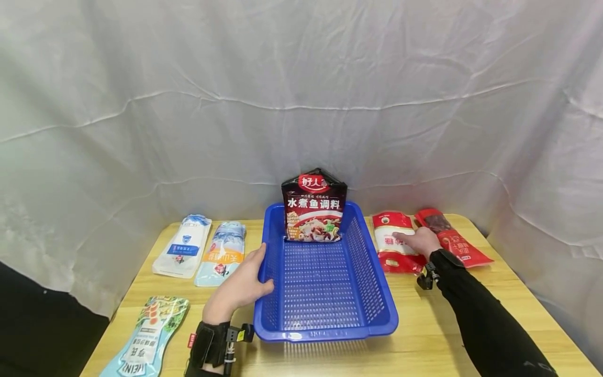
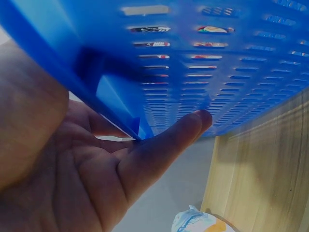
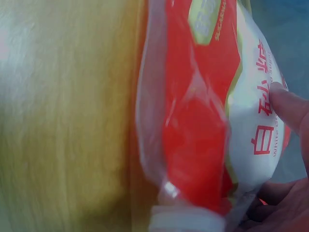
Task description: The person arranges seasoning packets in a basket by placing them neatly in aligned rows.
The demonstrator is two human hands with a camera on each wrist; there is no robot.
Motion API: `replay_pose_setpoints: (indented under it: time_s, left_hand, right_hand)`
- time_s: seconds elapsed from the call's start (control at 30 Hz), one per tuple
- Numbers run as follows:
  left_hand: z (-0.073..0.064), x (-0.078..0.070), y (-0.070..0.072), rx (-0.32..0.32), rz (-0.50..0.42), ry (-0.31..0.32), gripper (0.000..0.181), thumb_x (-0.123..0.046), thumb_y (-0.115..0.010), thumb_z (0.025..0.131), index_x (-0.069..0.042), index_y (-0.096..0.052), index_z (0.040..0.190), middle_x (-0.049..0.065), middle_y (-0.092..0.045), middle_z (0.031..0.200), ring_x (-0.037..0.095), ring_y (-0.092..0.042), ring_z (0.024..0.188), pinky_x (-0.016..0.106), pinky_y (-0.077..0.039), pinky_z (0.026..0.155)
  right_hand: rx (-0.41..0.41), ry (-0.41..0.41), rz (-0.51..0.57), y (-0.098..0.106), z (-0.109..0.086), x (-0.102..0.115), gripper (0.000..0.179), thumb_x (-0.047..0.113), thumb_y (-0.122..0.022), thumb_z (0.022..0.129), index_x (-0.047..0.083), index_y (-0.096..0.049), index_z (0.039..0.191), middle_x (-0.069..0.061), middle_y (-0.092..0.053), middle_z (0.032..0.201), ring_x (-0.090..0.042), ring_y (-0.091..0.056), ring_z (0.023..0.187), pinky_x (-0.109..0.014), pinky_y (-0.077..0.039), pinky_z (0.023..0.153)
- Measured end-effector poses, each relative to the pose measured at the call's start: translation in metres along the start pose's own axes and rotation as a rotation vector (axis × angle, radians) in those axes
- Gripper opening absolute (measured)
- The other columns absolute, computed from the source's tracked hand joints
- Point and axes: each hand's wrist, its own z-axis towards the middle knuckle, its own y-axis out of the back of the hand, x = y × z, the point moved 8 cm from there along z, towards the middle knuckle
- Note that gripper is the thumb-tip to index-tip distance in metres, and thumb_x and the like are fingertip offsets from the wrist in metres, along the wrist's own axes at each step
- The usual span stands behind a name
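Observation:
A blue plastic basket (image 1: 325, 332) with perforated walls stands in the middle of the table. My left hand (image 1: 242, 280) holds its left rim, the thumb lying close to the perforated wall in the left wrist view; some fingers are hidden behind the rim. On the right, my right hand (image 1: 419, 241) grips a red and white bag of white sugar (image 1: 390, 236). Its thumb (image 3: 289, 106) lies on the bag's face, and the other fingers curl at the edge, partly hidden. A dark seasoning packet (image 1: 314, 209) stands upright at the basket's far end.
A red snack bag (image 1: 452, 243) lies right of the sugar. Left of the basket lie a white and blue pouch (image 1: 183, 248) and a blue and orange pouch (image 1: 222, 254). A Heinz pouch (image 1: 146, 340) lies near left. A grey cloth (image 1: 301, 104) hangs behind the table.

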Motion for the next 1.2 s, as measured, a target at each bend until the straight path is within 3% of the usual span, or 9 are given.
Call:
replay_pose_setpoints:
  time_s: [0.1,0.53,0.9,1.2]
  left_hand:
    - [0.000,0.000,0.000,-0.002,-0.003,0.003,0.090,-0.005,-0.073,0.091,0.005,-0.018,0.163,0.031,-0.032,0.162,0.048,-0.047,0.139,0.060,-0.045,0.110]
    - [0.000,0.000,0.000,0.006,0.002,0.013,0.090,-0.006,-0.073,0.092,0.004,-0.018,0.163,0.030,-0.031,0.162,0.047,-0.047,0.140,0.060,-0.044,0.111]
    - [0.002,-0.001,0.002,0.012,0.007,0.011,0.090,-0.006,-0.072,0.092,0.004,-0.017,0.163,0.030,-0.030,0.163,0.048,-0.047,0.139,0.060,-0.045,0.109]
    - [0.000,-0.001,0.001,0.017,0.008,0.005,0.089,-0.005,-0.072,0.092,0.006,-0.018,0.162,0.032,-0.031,0.162,0.048,-0.048,0.138,0.060,-0.046,0.109]
  right_hand:
    - [0.015,-0.008,0.031,-0.001,0.002,0.000,0.074,0.054,-0.068,0.096,-0.014,-0.055,0.120,-0.025,-0.068,0.105,-0.033,-0.065,0.089,-0.035,-0.057,0.077]
    - [-0.060,0.061,0.130,0.002,0.002,0.008,0.058,0.034,-0.071,0.098,-0.015,-0.049,0.121,-0.026,-0.062,0.105,-0.034,-0.064,0.092,-0.032,-0.056,0.073]
    - [-0.075,0.052,0.233,0.009,-0.011,0.007,0.075,0.036,-0.062,0.104,-0.016,-0.031,0.147,-0.035,-0.048,0.134,-0.044,-0.056,0.116,-0.055,-0.055,0.099]
    - [-0.091,0.046,0.331,0.018,-0.028,0.003,0.083,0.045,-0.060,0.104,-0.011,-0.027,0.155,-0.034,-0.049,0.143,-0.043,-0.061,0.119,-0.050,-0.058,0.097]
